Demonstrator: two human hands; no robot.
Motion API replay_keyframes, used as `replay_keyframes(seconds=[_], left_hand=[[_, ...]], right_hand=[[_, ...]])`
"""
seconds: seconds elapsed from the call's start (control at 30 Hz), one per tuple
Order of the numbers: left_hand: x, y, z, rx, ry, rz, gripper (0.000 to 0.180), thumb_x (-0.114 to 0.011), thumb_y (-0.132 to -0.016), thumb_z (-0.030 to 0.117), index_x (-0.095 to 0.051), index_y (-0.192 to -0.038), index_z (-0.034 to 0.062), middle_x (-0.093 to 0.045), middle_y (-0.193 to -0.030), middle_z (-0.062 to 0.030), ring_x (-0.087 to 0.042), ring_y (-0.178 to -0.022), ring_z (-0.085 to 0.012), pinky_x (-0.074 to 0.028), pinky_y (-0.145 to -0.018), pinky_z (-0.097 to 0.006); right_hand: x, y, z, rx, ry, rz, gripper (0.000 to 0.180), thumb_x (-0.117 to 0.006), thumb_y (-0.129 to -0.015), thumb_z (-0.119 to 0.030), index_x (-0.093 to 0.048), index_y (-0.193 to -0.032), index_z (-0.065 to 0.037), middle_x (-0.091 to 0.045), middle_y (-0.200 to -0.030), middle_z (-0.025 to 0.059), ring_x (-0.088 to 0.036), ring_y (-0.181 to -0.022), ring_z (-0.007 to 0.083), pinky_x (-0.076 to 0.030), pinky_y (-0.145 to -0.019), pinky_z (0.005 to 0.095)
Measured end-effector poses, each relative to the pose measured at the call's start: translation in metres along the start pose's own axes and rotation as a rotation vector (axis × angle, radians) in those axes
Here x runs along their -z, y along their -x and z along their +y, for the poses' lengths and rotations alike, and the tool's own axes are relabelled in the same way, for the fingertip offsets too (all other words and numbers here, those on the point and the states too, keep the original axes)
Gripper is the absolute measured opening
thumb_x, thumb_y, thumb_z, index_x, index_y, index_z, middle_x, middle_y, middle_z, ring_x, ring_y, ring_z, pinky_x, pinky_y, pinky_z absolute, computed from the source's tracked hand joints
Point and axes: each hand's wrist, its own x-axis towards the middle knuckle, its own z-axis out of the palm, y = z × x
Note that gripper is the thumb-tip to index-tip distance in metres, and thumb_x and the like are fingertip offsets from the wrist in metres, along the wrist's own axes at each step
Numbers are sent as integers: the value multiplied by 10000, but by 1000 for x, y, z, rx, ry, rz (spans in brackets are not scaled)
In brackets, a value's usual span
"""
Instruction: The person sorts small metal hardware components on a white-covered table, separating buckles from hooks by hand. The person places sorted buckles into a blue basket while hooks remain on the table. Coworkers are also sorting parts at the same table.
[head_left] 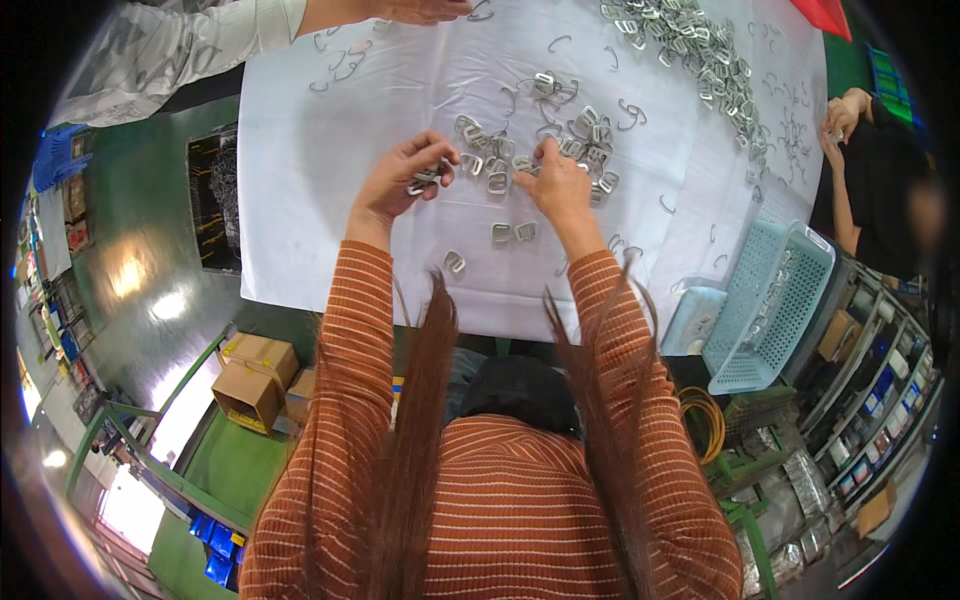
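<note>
Several small silvery metal buckles [424, 180] are gathered in my left hand [388, 188], whose fingers curl round them above the white-covered table. My right hand [564, 190] is at the near edge of a loose cluster of the same buckles [598, 142]. Its thumb and forefinger close on a buckle there, partly hidden by the fingers. More buckles [497, 182] lie between my two hands. Nearer me rest a pair of buckles [501, 234] and a single buckle [454, 262]. Thin bent wire hooks [631, 114] are scattered beside and beyond the cluster.
A large heap of buckles [700, 50] spreads at the far right. A light blue plastic basket [770, 310] stands at the table's right corner, beside a pale blue packet [694, 318]. Another person's arm [370, 10] reaches in at far left; a person's hands [845, 115] work at right.
</note>
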Motion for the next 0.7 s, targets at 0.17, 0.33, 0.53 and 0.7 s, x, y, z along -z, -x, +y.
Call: replay_keyframes(seconds=[0.17,0.33,0.53,0.7], left_hand=[[-23,-10,-65,-162,-698,398,240,-679,-776,249,-614,-826,24,-574,-606,-30,-562,-577,-148,-413,-466,-282],[-55,-12,-99,-324,-1076,615,305,-700,-727,260,-576,-886,31,-617,-721,-128,-598,-661,-289,-448,-594,-394],[-75,-23,-106,-344,-1136,819,395,-715,-706,298,-539,-957,49,-631,-820,-134,-606,-737,-319,-457,-642,-407],[-73,-27,-93,-169,-1044,808,341,-739,-666,315,-609,-823,42,-643,-765,-135,-615,-745,-316,-473,-642,-390]], right_hand=[[-7,10,3,-149,-38,-62,361,-720,-653,-308,-632,-913,-74,-659,-840,109,-623,-817,306,-477,-715,401],[-20,23,55,-153,-383,-53,380,-742,-619,-309,-652,-868,-37,-650,-771,111,-611,-721,237,-458,-666,353],[2,55,76,-145,-569,-128,355,-746,-623,-316,-632,-778,-17,-609,-669,71,-554,-627,158,-431,-610,302],[17,85,109,-144,-651,-125,333,-746,-637,-315,-611,-732,-25,-585,-631,49,-524,-595,135,-410,-575,280]])
